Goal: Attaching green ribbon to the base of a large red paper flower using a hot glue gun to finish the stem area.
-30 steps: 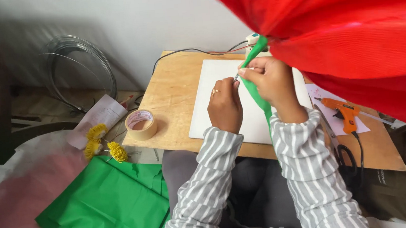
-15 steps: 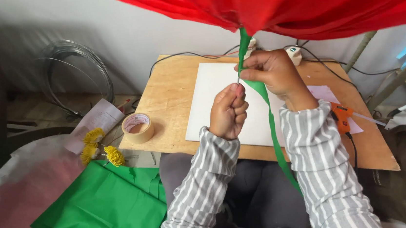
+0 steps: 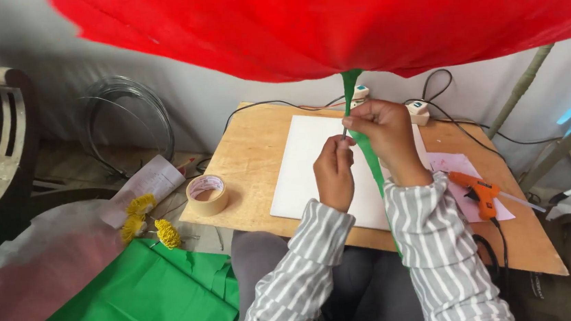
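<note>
**Both hands up on the green stem under the big red flower**

Only the head view on my end, so here goes.

The right hand (image 3: 385,130) is clenched around the green stem (image 3: 350,87), right where it comes down out of the huge red paper flower (image 3: 328,19) filling the top of the view. A long green paper strip (image 3: 372,163) trails from under that hand, running down past the right wrist toward the lap. The left hand (image 3: 333,171) sits just below and left of the right one, fingers pinched shut on the thin lower bit of the stem, which looks like bare wire, though it's too small to be sure.

Under both hands there's a white board (image 3: 307,172) lying flat on the wooden table (image 3: 254,156). Right of the right forearm is an orange glue gun (image 3: 477,190) resting on a pink sheet (image 3: 461,166). Well off to the left of the left hand, a roll of tan tape (image 3: 206,194) sits at the table's edge. Further left and down on the floor: yellow flower centres (image 3: 146,221) and crumpled green tissue paper (image 3: 146,300).
</note>
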